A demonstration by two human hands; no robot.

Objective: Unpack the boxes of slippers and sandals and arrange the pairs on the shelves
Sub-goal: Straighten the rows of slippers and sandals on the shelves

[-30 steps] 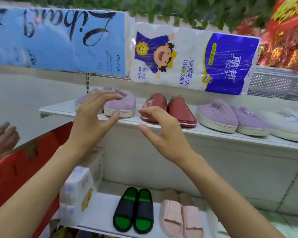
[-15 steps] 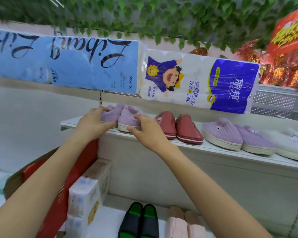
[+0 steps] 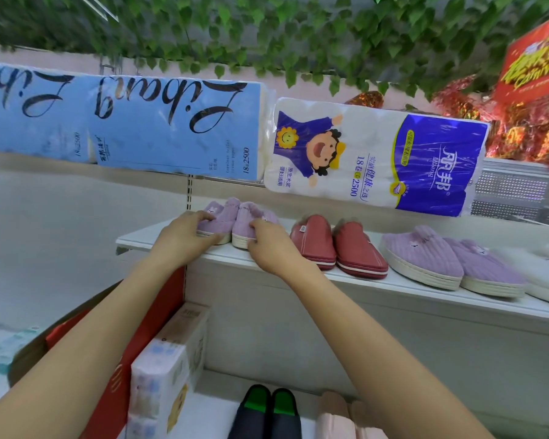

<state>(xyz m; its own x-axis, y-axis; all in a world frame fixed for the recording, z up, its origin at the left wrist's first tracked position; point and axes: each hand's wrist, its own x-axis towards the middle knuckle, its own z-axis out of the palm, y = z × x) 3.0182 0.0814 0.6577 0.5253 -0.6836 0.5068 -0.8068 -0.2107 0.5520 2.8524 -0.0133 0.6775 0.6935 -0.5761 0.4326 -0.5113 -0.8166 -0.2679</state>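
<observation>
A long white metal shelf (image 3: pixel 425 288) ran across the wall, with a lower white shelf (image 3: pixel 210 410) beneath it. Above hung a big blue paper-roll pack (image 3: pixel 140 128) and a white-and-purple toilet-paper pack (image 3: pixel 374 156). Along the upper shelf, left to right, sat a lilac ribbed plush slipper pair (image 3: pixel 238 220), a red smooth slipper pair (image 3: pixel 336 245), another lilac ribbed pair (image 3: pixel 450 264) and a white fluffy pair (image 3: pixel 545 267). Both hands were at the leftmost lilac pair: the left hand (image 3: pixel 184 236) curled over the left slipper's toe, the right hand (image 3: pixel 270 242) gripped the right slipper's near end. On the lower shelf stood black slides with green insoles (image 3: pixel 267 413) beside a pale pink pair (image 3: pixel 339 419).
</observation>
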